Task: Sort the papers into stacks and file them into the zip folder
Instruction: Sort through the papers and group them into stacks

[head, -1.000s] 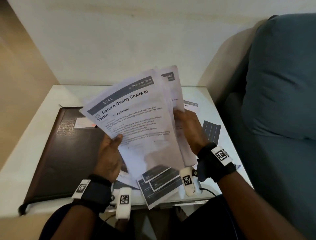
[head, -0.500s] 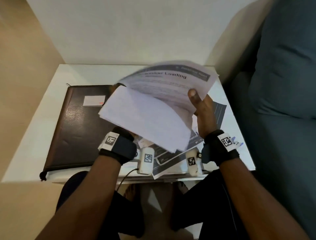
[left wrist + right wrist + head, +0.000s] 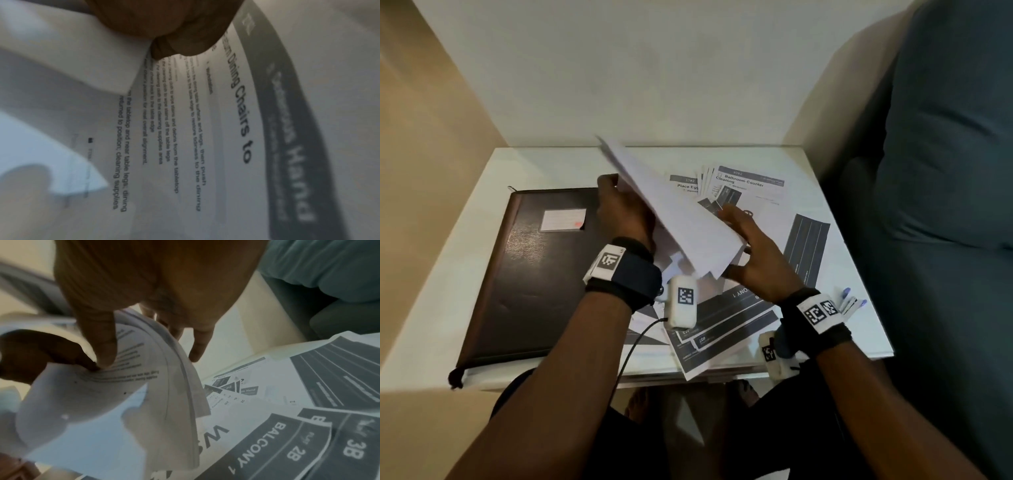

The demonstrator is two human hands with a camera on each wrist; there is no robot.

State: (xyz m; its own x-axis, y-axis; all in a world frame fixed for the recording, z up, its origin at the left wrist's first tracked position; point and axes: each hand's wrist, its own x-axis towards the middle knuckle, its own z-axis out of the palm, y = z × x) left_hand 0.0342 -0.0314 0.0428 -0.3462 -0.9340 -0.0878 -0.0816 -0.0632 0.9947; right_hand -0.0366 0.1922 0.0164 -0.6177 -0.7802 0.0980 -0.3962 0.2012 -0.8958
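Left hand (image 3: 625, 214) pinched the tilted sheaf (image 3: 674, 212) — right hand (image 3: 753, 255), fingers spread, steadied its four-o'clock corner; loose sheets could slide onto the cluttered worktop (image 3: 524, 171).

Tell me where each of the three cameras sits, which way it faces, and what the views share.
Head: worn high, looking down at the table, the zip folder and loose papers; both forearms and hands show.
Left wrist: under the left hand, facing the printed side of the held sheets.
Right wrist: under the right hand, facing the scattered papers and the sofa.
Shared: all three show the held sheets.
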